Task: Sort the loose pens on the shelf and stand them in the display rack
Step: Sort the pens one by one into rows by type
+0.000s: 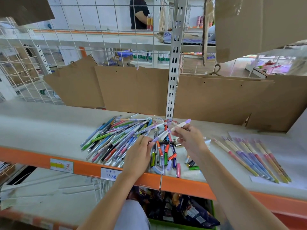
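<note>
A heap of loose pens (116, 140) in many colours lies on the pale shelf (41, 130). My left hand (137, 155) pinches a cream and lilac pen (160, 136) over the heap. My right hand (189, 138) grips another cream pen (180, 125) with a purple top, tilted up to the right. On the right, several long matching pens (252, 158) lie side by side on a white sheet. No display rack can be made out.
Brown cardboard panels (132, 90) and a slotted metal upright (172, 72) stand behind the heap. The shelf has an orange front edge (83, 165) with price labels. A green crate (181, 213) of packets sits below. A person (139, 12) stands far behind the wire grid.
</note>
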